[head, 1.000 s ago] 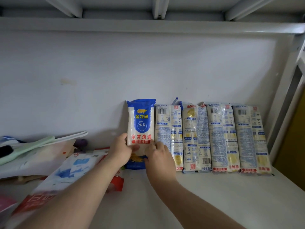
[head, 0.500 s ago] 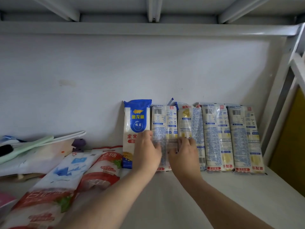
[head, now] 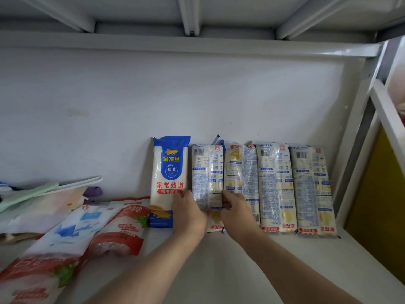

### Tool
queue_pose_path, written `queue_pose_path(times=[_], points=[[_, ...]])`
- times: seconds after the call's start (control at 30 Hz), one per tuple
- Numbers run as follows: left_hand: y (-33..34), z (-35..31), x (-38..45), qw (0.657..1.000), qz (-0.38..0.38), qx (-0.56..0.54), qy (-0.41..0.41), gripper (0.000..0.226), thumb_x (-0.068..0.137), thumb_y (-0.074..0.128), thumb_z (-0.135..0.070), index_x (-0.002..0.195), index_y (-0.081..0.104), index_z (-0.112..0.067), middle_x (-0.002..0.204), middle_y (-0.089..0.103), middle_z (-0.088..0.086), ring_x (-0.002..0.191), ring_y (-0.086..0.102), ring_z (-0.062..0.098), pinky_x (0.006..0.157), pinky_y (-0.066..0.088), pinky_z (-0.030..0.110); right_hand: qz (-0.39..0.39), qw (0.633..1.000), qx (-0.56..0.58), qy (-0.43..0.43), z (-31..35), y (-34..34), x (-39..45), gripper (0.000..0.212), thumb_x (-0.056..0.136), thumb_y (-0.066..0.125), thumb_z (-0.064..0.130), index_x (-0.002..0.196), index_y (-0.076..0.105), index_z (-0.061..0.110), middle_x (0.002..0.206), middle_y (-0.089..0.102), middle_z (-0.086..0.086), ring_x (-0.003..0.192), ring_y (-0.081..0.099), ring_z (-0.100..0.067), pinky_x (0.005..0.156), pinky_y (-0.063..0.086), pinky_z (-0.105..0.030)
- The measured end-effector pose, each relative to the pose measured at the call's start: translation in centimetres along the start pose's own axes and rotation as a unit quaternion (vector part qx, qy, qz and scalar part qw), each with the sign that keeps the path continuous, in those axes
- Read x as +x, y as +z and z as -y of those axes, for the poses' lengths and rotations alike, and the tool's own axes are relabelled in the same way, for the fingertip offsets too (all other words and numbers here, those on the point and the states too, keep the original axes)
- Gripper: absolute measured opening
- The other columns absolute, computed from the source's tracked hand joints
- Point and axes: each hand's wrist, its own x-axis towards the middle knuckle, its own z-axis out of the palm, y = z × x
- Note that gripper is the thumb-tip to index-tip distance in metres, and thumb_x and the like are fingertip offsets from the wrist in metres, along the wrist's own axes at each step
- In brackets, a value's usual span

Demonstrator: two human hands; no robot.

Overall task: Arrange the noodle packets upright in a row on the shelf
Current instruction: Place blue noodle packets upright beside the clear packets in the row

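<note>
Several noodle packets stand upright in a row against the white back wall of the shelf (head: 285,270). The leftmost is a blue-topped packet (head: 169,170). To its right stand a second packet (head: 207,170), a third packet (head: 240,170), a fourth packet (head: 275,185) and a fifth packet (head: 311,187), all printed side out. My left hand (head: 189,212) grips the left edge of the second packet. My right hand (head: 237,210) grips its right edge, covering the lower part of the third packet.
Red-and-white sugar bags (head: 122,229) and a blue-and-white bag (head: 72,229) lie flat at the left. Behind them sit paper bags and a purple object (head: 93,191). A white shelf post (head: 361,137) stands at the right, with a beam overhead.
Both hands shifted right from the blue-topped packet to the second packet, and they now hold its two edges. The sugar bags at the left have come into fuller view.
</note>
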Motion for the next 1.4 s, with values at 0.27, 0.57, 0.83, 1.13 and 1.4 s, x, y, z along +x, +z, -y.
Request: queue_pose_path(times=[0.27, 0.57, 0.83, 1.13, 1.4], points=[[-0.7, -0.3, -1.6, 0.989, 0.013, -0.144, -0.019, 0.047, 0.075, 0.080, -0.007, 0.109, 0.050, -0.020, 0.105, 0.064, 0.000, 0.090, 0.065, 0.015, 0.068, 0.054, 0.028, 0.040, 0.998, -0.029, -0.048, 0.3, 0.0, -1.6, 0.051, 0.096, 0.063, 0.011, 0.145, 0.047, 0.010, 0.129, 0.038, 0.004, 0.122, 0.052, -0.016, 0.105, 0.038, -0.019], [-4.9, -1.8, -3.7, 0.967, 0.058, -0.238, -0.077, 0.058, 0.064, 0.092, -0.005, 0.102, 0.055, -0.029, 0.096, 0.070, -0.008, 0.084, 0.067, 0.008, 0.064, 0.055, 0.026, 0.010, 0.998, 0.056, -0.033, 2.1, -2.6, -3.4, 0.054, 0.092, 0.072, 0.034, 0.141, 0.052, 0.021, 0.120, 0.065, 0.008, 0.104, 0.061, -0.005, 0.081, 0.045, -0.015], [-9.7, -4.7, -7.7, 0.960, 0.177, -0.213, -0.035, 0.064, 0.064, 0.090, -0.001, 0.112, 0.061, -0.030, 0.100, 0.073, -0.010, 0.090, 0.071, 0.009, 0.071, 0.058, 0.027, 0.162, 0.951, 0.260, 0.035, 3.4, -7.0, -6.4, 0.048, 0.083, 0.080, 0.033, 0.123, 0.066, 0.010, 0.116, 0.077, -0.008, 0.109, 0.073, -0.028, 0.101, 0.055, -0.050], [-13.3, -6.5, -11.1, 0.947, 0.269, -0.172, 0.010, 0.055, 0.069, 0.091, -0.019, 0.118, 0.068, -0.028, 0.107, 0.076, -0.010, 0.099, 0.072, 0.012, 0.091, 0.058, 0.040, 0.088, 0.974, 0.208, -0.003, 5.5, -9.7, -11.3, 0.035, 0.076, 0.086, 0.023, 0.108, 0.075, 0.012, 0.100, 0.081, -0.002, 0.074, 0.077, -0.007, 0.060, 0.058, -0.021], [-15.0, -7.8, -12.0, 0.958, 0.244, -0.150, 0.021, 0.035, 0.073, 0.087, -0.018, 0.099, 0.068, -0.033, 0.102, 0.076, -0.009, 0.094, 0.072, 0.013, 0.090, 0.059, 0.041, 0.077, 0.979, 0.190, -0.011, 7.5, -10.6, -13.6, 0.031, 0.081, 0.084, 0.021, 0.108, 0.075, 0.010, 0.096, 0.081, -0.001, 0.068, 0.075, -0.005, 0.054, 0.053, -0.014]])
